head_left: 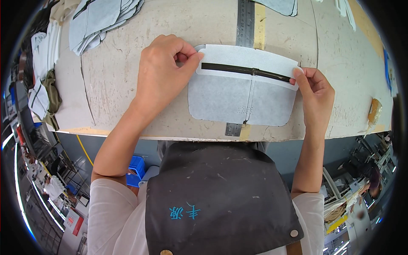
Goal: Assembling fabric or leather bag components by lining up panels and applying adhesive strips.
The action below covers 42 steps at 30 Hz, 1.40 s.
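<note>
A pale grey-blue fabric panel (219, 100) with rounded corners lies flat on the table in front of me. Along its upper part sits a white strip (242, 55) with a long black slot across it. My left hand (168, 63) pinches the strip's left end between thumb and forefinger. At the right end, my right hand (315, 91) is closed on the strip in the same way, its thumb on top. A seam line runs down the panel's middle. Beneath the panel, a steel ruler (245, 25) shows above and below it, running away from me.
A fanned stack of similar panels (95, 23) is at the far left, and another panel (280, 5) at the far edge. Yellow tape (259, 25) lies beside the ruler. An amber tape roll (374, 111) is at right. White cloth strips (346, 15) lie far right; olive cloth (52, 97) hangs left.
</note>
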{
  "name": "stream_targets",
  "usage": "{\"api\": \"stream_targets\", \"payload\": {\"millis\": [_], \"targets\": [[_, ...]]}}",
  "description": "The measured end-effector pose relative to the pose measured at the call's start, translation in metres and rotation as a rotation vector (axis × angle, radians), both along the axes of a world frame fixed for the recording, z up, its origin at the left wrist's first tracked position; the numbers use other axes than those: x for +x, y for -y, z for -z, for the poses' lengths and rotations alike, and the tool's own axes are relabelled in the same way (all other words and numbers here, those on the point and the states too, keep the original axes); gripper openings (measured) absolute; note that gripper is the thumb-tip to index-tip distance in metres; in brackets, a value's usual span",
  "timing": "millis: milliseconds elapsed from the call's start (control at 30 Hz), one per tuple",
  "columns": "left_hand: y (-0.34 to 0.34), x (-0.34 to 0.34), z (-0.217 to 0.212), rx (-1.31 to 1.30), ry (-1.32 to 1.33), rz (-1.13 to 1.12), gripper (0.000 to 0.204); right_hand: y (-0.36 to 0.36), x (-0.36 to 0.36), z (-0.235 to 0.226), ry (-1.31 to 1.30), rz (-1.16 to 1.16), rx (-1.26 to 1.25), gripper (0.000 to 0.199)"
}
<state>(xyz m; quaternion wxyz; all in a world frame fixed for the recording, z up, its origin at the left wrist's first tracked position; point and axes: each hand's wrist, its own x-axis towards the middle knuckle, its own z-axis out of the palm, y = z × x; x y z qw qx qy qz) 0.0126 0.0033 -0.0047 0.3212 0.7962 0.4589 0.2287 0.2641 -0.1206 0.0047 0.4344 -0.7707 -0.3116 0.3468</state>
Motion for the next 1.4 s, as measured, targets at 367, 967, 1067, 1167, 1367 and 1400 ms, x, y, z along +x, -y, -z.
{"api": "stream_targets", "payload": {"millis": [367, 967, 1067, 1167, 1367, 1400], "targets": [[0.004, 0.002, 0.002, 0.054, 0.004, 0.002, 0.014, 0.0, -0.002, 0.0, 0.032, 0.011, 0.005, 0.017], [0.009, -0.002, 0.005, 0.107, -0.018, 0.021, 0.013, -0.002, 0.01, -0.003, 0.407, -0.198, 0.014, 0.009], [0.008, -0.002, 0.006, 0.132, -0.021, 0.046, 0.013, -0.004, 0.01, -0.002, 0.46, -0.217, 0.02, 0.009], [0.009, -0.001, 0.005, 0.098, -0.024, 0.028, 0.013, -0.005, 0.011, -0.002, 0.492, -0.234, 0.016, 0.009], [0.01, 0.0, 0.003, 0.081, -0.034, 0.013, 0.013, -0.005, 0.009, 0.001, 0.531, -0.236, 0.038, 0.01], [0.01, 0.0, 0.004, 0.08, -0.033, 0.014, 0.013, -0.005, 0.009, 0.001, 0.532, -0.236, 0.038, 0.01]]}}
